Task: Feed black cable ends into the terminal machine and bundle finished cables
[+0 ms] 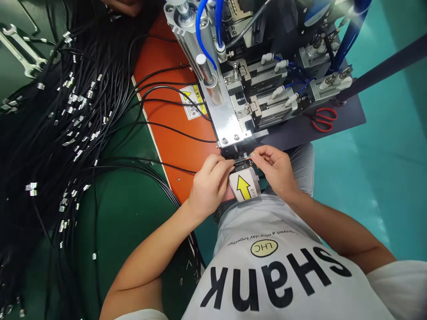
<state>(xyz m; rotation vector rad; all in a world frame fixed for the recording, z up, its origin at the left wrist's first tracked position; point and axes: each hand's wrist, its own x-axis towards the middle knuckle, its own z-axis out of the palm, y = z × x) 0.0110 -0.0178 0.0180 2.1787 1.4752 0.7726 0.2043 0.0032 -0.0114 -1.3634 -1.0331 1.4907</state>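
Note:
My left hand (210, 184) is closed in a pinch at the near end of the machine's small black fixture (240, 163). A black cable (180, 168) runs from the left into that hand. On the fixture's other side, my right hand (275, 171) pinches thin coloured wires (248, 157) between thumb and forefinger. Just below the fixture, toward my body, sits a white block with a yellow arrow (244, 186). The fingertips partly hide the cable end and the wires.
Pneumatic cylinders (273, 111) with blue hoses stand beyond my hands on an orange base (163, 146). Many black cables (76, 111) with metal connectors cover the green table (116, 209) at left. Wrenches (25, 53) lie far left, red-handled scissors (324, 120) at right. Another person's hand (125, 5) shows at the top.

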